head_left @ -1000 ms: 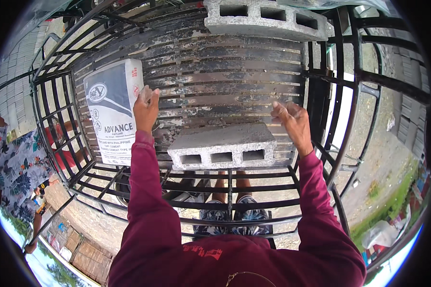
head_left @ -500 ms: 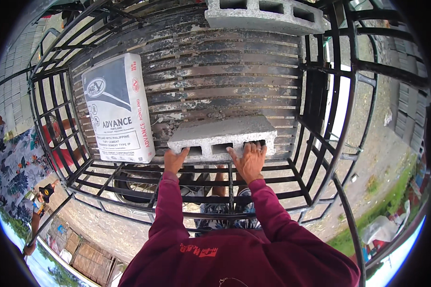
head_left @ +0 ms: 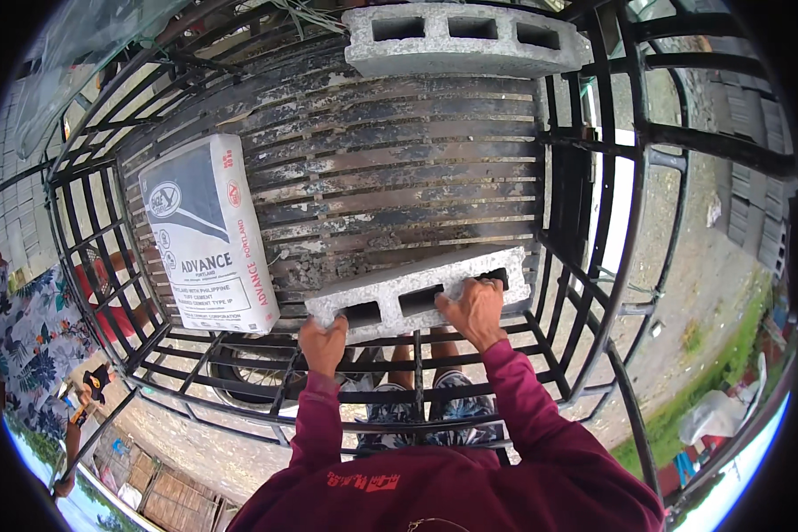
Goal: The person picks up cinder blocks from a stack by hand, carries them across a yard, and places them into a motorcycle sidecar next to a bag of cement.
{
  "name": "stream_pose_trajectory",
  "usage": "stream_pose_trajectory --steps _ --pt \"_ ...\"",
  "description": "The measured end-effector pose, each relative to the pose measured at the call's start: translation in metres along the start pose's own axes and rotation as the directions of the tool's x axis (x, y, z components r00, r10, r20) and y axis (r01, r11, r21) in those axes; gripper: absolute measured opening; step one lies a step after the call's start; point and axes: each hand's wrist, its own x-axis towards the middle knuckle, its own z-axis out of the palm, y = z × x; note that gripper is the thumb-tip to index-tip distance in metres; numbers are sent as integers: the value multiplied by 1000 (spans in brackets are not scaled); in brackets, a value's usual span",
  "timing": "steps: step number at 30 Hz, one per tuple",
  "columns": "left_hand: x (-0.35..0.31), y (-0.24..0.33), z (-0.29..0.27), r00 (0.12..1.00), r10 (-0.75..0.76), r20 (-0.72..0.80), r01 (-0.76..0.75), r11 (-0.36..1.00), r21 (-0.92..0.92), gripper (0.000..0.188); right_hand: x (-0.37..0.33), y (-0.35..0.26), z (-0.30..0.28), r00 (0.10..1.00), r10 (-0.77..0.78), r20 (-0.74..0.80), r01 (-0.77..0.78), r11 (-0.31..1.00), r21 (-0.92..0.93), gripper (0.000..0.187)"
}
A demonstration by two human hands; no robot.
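Note:
A grey hollow concrete block (head_left: 390, 290) lies slanted at the near side of a slatted metal cargo bed, its right end farther from me than its left. My right hand (head_left: 477, 312) grips it at the right end, fingers hooked into the right hollow and thumb by the middle one. At the block's lower left corner, my left hand (head_left: 324, 342) is closed on the edge, its thumb beside the left hollow; some of its fingertips are hidden. To the left, a white and grey cement bag (head_left: 206, 239) lies flat on the slats.
Another hollow block (head_left: 465, 60) sits at the far end of the bed (head_left: 399, 173). Black metal railings (head_left: 372, 362) surround the bed, one between me and the block. A person in a floral shirt (head_left: 40, 328) stands outside at left. Stacked blocks (head_left: 754, 208) lie beyond the right railing.
The near block has turned, its left end coming toward me, and both hands have moved with it. More of the far block shows as the view has shifted.

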Motion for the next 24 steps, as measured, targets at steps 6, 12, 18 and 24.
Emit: stream_pose_trajectory --steps 6,12,18,24 --pt "111 101 34 984 174 -40 -176 984 -41 31 92 6 -63 970 -17 -241 10 1000 -30 47" --pt "200 225 73 981 195 7 -195 979 57 37 208 12 -145 947 18 -320 -27 999 -23 47" --pt "266 266 135 975 224 5 -224 971 81 47 279 38 -167 918 -18 -396 -27 994 -109 50" --pt "267 257 98 932 323 163 -316 946 -64 62 287 35 -146 890 -164 -426 68 970 -232 67"
